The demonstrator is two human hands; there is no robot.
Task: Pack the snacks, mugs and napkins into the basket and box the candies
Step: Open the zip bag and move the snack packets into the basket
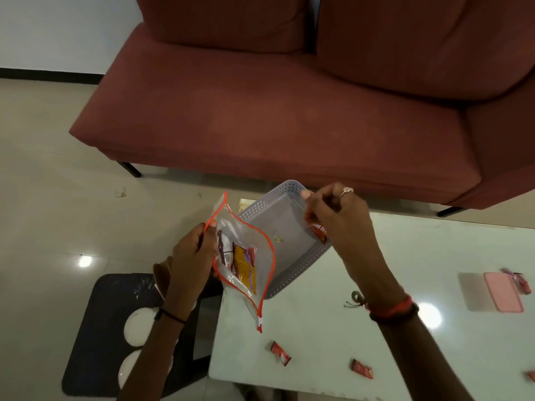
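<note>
We saw the right hand [337, 215], fingers pinched on a red snack packet [319, 233], directly above the grey basket [289, 227], while the left hand [191, 253] gripped the open zip bag [246, 256] at the basket's lower-left edge.

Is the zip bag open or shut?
Open: the zip bag's orange rims bow apart, left hand pinching one rim; snack packets inside.
</note>
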